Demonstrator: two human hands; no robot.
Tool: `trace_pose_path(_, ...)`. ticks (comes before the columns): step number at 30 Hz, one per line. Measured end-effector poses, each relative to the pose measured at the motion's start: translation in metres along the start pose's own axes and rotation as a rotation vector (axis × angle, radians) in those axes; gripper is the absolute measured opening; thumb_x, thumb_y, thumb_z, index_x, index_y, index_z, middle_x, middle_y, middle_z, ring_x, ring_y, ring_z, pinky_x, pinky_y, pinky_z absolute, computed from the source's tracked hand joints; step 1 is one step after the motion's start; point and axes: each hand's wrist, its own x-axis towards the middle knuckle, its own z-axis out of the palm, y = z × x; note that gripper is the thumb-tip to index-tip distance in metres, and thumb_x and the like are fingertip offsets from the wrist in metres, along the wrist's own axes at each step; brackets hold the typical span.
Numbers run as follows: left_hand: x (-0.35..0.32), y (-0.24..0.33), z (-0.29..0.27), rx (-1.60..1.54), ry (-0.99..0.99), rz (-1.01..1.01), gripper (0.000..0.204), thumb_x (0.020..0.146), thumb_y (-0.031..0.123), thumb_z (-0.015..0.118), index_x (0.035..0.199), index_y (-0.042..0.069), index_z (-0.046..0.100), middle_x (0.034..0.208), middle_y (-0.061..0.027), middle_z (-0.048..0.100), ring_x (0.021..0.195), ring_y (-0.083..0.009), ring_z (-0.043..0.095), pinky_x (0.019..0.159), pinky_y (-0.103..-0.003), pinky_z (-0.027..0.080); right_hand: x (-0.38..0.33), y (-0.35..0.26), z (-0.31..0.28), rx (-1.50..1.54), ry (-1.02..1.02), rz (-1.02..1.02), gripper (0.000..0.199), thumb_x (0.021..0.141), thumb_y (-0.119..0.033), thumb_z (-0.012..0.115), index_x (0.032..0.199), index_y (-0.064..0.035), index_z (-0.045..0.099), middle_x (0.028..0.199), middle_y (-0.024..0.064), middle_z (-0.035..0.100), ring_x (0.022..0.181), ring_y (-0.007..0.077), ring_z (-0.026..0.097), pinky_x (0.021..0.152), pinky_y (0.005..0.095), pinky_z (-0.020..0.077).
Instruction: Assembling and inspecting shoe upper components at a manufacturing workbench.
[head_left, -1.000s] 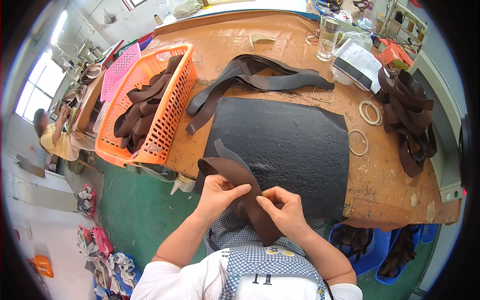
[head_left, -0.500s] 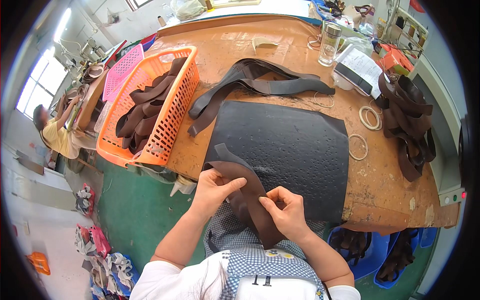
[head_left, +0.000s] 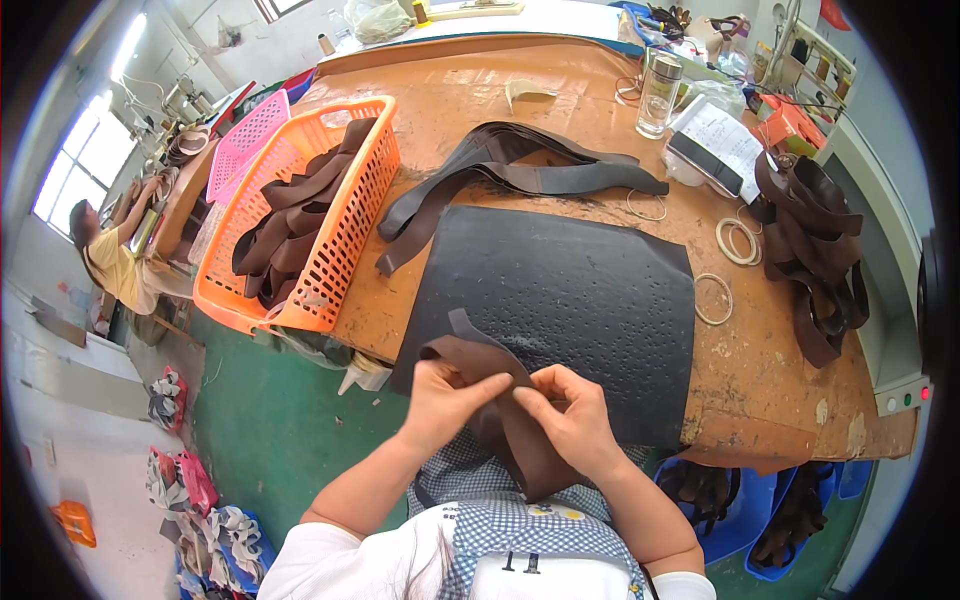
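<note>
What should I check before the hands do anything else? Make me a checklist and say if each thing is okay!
1. Left hand pinching the brown strip: ok, thumb on top.
2. Right hand pinching the strip too: ok, its thumb is close to the left one.
3. Strip lying flat: not ok, it bends and curves at the hands.
4. Strip's underside neat: cannot tell, it faces away.
5. Glass bottle upright and apart from the hands: ok.
6. Orange basket apart from the hands: ok, it sits left of the black mat.
</note>
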Motion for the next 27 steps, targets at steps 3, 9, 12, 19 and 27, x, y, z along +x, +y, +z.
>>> trace_pose_path(3, -0.003, -0.003, 0.002, 0.056, -0.013, 0.019, 0.019, 0.085, 0.001, 0.076, 0.103, -0.004, 0.07, 0.1, -0.0079, 0.073, 0.088, -0.0126, 0.068, 0.078, -0.027, 0.056, 0.001, -0.007, -0.001, 0.002, -0.005, 0.024, 0.013, 0.092, -0.01, 0.07, 0.09, 0.0016, 0.064, 0.076, 0.0006, 0.067, 0.069, 0.004, 0.059, 0.062, 0.0208, 0.049)
trace_pose_path(9, 0.012, 0.007, -0.015, -0.15, -0.008, 0.046, 0.02, 0.088, 0.001, 0.071, 0.108, -0.003, 0.069, 0.11, -0.0149, 0.072, 0.096, -0.0209, 0.071, 0.084, -0.034, 0.058, -0.007, 0.001, -0.002, 0.043, 0.005, 0.067, 0.014, 0.092, -0.01, 0.071, 0.089, 0.0019, 0.064, 0.077, 0.002, 0.068, 0.068, 0.0044, 0.06, 0.061, 0.0206, 0.0483)
trace_pose_path(12, 0.013, 0.008, -0.015, -0.146, -0.041, 0.067, 0.019, 0.088, 0.0, 0.071, 0.107, -0.004, 0.069, 0.109, -0.0161, 0.072, 0.096, -0.0228, 0.071, 0.085, -0.036, 0.059, -0.009, 0.005, -0.001, 0.046, 0.001, 0.056, 0.014, 0.092, -0.01, 0.071, 0.089, 0.002, 0.064, 0.077, 0.0019, 0.068, 0.068, 0.0043, 0.06, 0.061, 0.0206, 0.0482)
trace_pose_path(19, 0.013, 0.016, -0.007, -0.151, -0.073, -0.015, 0.018, 0.088, 0.0, 0.071, 0.106, -0.002, 0.068, 0.109, -0.016, 0.071, 0.095, -0.0234, 0.072, 0.083, -0.036, 0.06, -0.009, 0.006, -0.002, 0.084, -0.02, 0.082, 0.013, 0.092, -0.009, 0.07, 0.09, 0.0018, 0.065, 0.077, 0.0015, 0.068, 0.069, 0.004, 0.06, 0.062, 0.0207, 0.0492)
trace_pose_path(27, 0.008, 0.004, -0.015, -0.133, -0.134, -0.066, 0.022, 0.091, 0.001, 0.066, 0.114, -0.001, 0.065, 0.107, -0.014, 0.071, 0.099, -0.0236, 0.071, 0.085, -0.037, 0.06, -0.006, 0.004, 0.0, 0.182, 0.027, 0.061, 0.01, 0.095, -0.007, 0.065, 0.099, 0.0027, 0.064, 0.085, 0.0027, 0.069, 0.075, 0.0047, 0.062, 0.067, 0.0211, 0.0516)
